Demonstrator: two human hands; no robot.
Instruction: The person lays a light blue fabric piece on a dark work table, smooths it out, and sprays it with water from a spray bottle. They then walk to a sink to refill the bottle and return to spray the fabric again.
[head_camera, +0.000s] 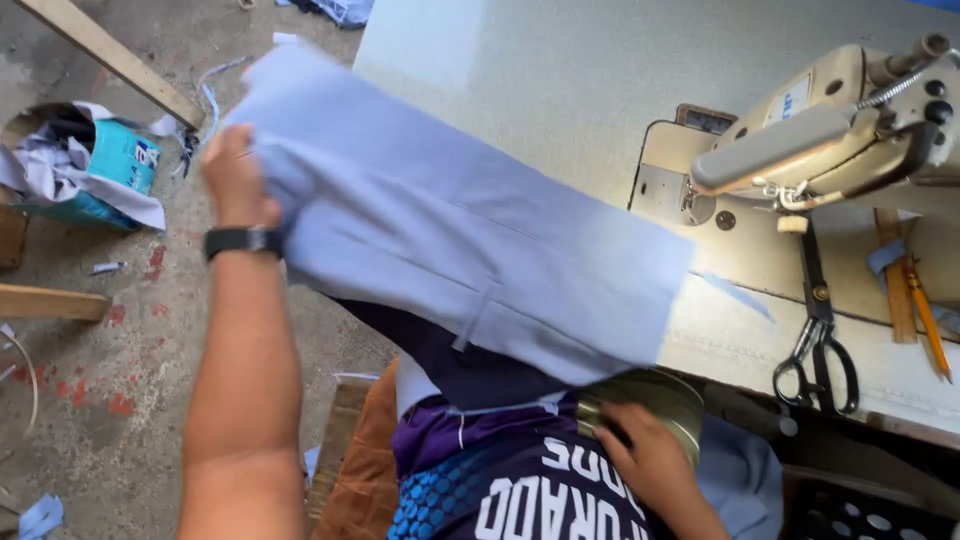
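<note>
My left hand (235, 170), with a black watch on the wrist, grips the far edge of a light blue garment piece (460, 230) and holds it up over the left end of the sewing table (560, 70). A belt loop shows on the cloth. A dark navy cloth (450, 365) hangs beneath it. My right hand (640, 450) is low at the table's front edge by my lap, fingers curled against a round olive-green thing (665, 395); what it grips is unclear.
A cream sewing machine (830, 130) stands at the right of the table. Black scissors (818, 350), a pencil (928, 320) and a wooden ruler (897, 290) lie beside it. On the concrete floor at left are scraps, a box of cloth (90, 165) and wooden boards (110, 55).
</note>
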